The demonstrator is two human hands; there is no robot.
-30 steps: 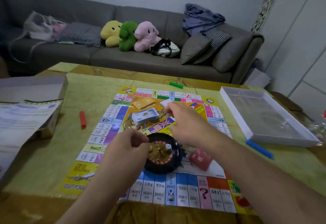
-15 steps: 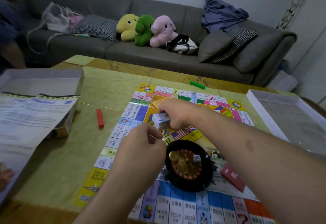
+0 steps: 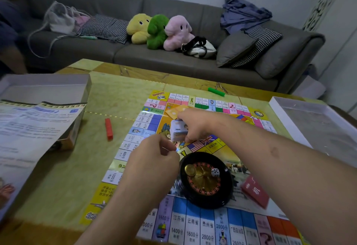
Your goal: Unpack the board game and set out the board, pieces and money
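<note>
1. The game board [image 3: 195, 223] lay unfolded on the yellow-green table [image 3: 77, 177], its coloured property squares running round the edge.
2. The right hand [image 3: 195, 127] reached over the middle of the board and gripped a wrapped stack of play money [image 3: 178, 130], fingers curled over its top and thumb below, holding it tilted just above the board.
3. The left hand [image 3: 154, 159] hovered just beside the stack, near side, with fingers curled and thumb against the forefinger; whether it pinched anything, perhaps a bit of clear wrap, could not be told.
4. A black roulette wheel [image 3: 205, 181] sat on the board near the wrists, with a white die [image 3: 215, 172] and a gold knob resting in its bowl.
5. A red card deck [image 3: 255, 192] lay on the board just right of the wheel, partly under the right forearm; an orange card deck [image 3: 174, 111] lay beyond the right hand.
6. A red block [image 3: 108, 129] lay on the table left of the board, and a green block [image 3: 216, 91] lay past its far edge.
7. The open box half [image 3: 46, 88] sat at the left with an instruction sheet [image 3: 29, 129] draped over it; the white box tray [image 3: 316, 127] sat at the right.
8. Behind the table, a grey sofa [image 3: 135, 53] held yellow, green and pink plush toys [image 3: 158, 30], cushions and bags.
</note>
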